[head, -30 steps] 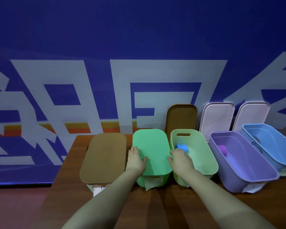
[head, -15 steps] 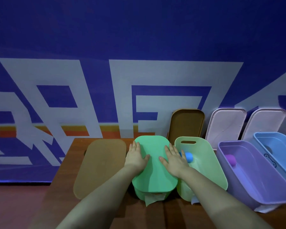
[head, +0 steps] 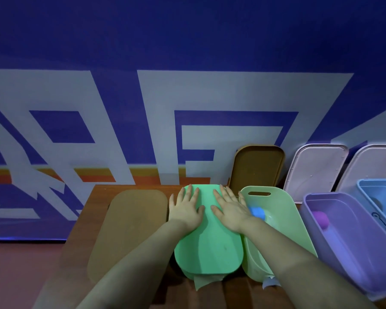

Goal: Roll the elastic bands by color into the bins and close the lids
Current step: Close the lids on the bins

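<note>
Blue wall with big white characters (head: 210, 90) behind brown wooden bench (head: 94, 210). Row of plastic bins on bench, left to right: bin under flat tan lid (head: 129, 230), bin under bright green lid (head: 210, 246), open pale green bin (head: 285, 219), open purple bin (head: 352, 253), open light blue bin (head: 381, 192) cut by frame edge. Leaning on wall behind: tan lid (head: 257, 166) and two pale pink lids (head: 314, 166). Left hand (head: 185, 211) and right hand (head: 231, 210) lie flat, palms down, fingers spread, on far half of green lid, gripping nothing. Blue rolled elastic band (head: 257, 212) inside pale green bin, just beside right hand. Purple rolled elastic band (head: 320, 218) in purple bin.
</note>
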Demonstrator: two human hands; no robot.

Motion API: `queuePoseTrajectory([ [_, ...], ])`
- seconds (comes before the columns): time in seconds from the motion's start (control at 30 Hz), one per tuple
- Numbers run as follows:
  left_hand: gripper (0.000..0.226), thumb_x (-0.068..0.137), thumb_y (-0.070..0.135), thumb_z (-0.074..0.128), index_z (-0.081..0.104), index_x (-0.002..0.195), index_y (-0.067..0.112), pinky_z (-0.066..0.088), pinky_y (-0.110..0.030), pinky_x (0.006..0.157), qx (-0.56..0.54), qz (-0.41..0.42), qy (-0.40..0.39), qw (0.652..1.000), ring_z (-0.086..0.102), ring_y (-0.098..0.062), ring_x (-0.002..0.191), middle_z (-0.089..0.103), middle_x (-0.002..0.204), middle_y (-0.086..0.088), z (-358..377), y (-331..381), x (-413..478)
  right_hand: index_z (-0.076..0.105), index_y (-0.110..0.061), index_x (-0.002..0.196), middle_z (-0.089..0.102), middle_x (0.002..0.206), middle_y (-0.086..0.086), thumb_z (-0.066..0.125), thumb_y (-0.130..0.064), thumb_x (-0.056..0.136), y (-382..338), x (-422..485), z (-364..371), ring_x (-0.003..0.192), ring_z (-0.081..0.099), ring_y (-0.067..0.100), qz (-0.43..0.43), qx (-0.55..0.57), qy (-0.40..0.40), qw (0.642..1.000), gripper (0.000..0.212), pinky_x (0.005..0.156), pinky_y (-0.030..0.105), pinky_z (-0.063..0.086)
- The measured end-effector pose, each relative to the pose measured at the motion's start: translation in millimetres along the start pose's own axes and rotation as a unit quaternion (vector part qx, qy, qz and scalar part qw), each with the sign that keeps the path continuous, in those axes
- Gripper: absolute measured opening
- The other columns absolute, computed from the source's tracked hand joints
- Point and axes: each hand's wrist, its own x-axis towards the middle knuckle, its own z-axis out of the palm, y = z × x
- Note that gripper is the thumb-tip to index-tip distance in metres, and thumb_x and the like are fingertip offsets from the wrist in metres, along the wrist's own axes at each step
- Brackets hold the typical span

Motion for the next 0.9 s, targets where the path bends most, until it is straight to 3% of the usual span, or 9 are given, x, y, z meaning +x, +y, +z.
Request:
queuePoseTrajectory([
  [0.1,0.064,0.098,0.049,0.025,0.000,0.153,0.027,0.001,-0.055,0.114,0.019,-0.008,-0.021,1.000,-0.006,-0.021,0.148,-0.010,0.161,0.002,-4,0,3,-0.002,-0.025,0.153,-0.012,0.160,0.000,0.015,-0.048,0.101,-1,-1,1,0.148,-0.011,0.017,0.002,-0.016,0.007,1.000,0.060,0.116,0.049,-0.009],
  [0.5,0.070,0.094,0.061,0.027,0.008,0.153,0.028,0.006,-0.058,0.113,0.067,0.011,-0.031,0.997,0.003,-0.025,0.147,-0.001,0.161,0.002,-18,-5,4,-0.002,-0.027,0.153,-0.013,0.160,-0.003,0.016,-0.050,0.100,-2,0,-3,0.148,-0.012,0.015,0.014,0.003,-0.009,1.000,0.061,0.115,0.051,-0.008],
  [0.63,0.071,0.092,0.061,0.034,0.015,0.152,0.028,0.010,-0.058,0.113,0.076,0.018,-0.039,0.996,0.009,-0.028,0.146,0.008,0.160,0.000,-28,-3,9,0.012,-0.026,0.153,-0.001,0.162,-0.002,0.032,-0.049,0.098,-3,3,-17,0.149,0.000,0.016,0.038,0.051,-0.005,0.998,0.063,0.116,0.051,-0.004],
  [0.73,0.067,0.093,0.059,0.037,0.021,0.150,0.027,0.013,-0.056,0.112,0.090,0.013,-0.062,0.994,0.015,-0.028,0.144,0.015,0.158,-0.001,-38,-1,13,0.026,-0.023,0.150,0.010,0.161,0.001,0.040,-0.044,0.098,-4,3,-27,0.147,0.013,0.021,0.085,0.129,0.049,0.987,0.058,0.116,0.051,0.004],
  [0.9,0.048,0.097,0.039,0.041,0.039,0.142,0.021,0.017,-0.050,0.112,-0.051,-0.015,0.004,0.999,0.020,-0.028,0.142,0.030,0.153,-0.003,-51,18,13,0.040,-0.022,0.141,0.028,0.155,-0.001,0.043,-0.040,0.097,15,-15,-41,0.137,0.036,0.023,0.125,0.184,0.076,0.972,0.048,0.113,0.045,0.018],
])
